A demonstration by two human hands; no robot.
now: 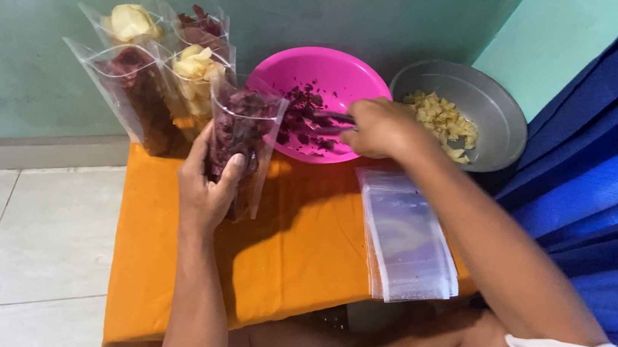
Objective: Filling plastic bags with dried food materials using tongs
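While the left hand (207,188) grips a clear pouch (244,138) of dark red chips, thumb across its front and fingers wrapped behind, the pouch stands upright just left of the pink bowl (336,71), its open mouth tipped toward the bowl's rim. The right hand (377,128) is over the near right edge of the bowl, fingers curled tight around tongs (330,121) whose tips reach into the dark red chips (303,117) lying in the bowl's left half; whether the tongs pinch any chips cannot be told.

Bowl and pouch rest on an orange cloth (287,252) over a low table. Left of the bowl and behind the held pouch stand four more filled pouches (160,67) in a cluster against the green wall (22,66): two with pale yellow chips, two with dark red. Right of the bowl, touching or nearly touching it, sits a grey metal bowl (489,101) with yellow chips (445,121) heaped on its left side. In front of the pink bowl, toward the person, a stack of empty clear pouches (407,236) lies flat at the cloth's near edge, under the right forearm. Blue fabric (607,165) fills the space right of the metal bowl
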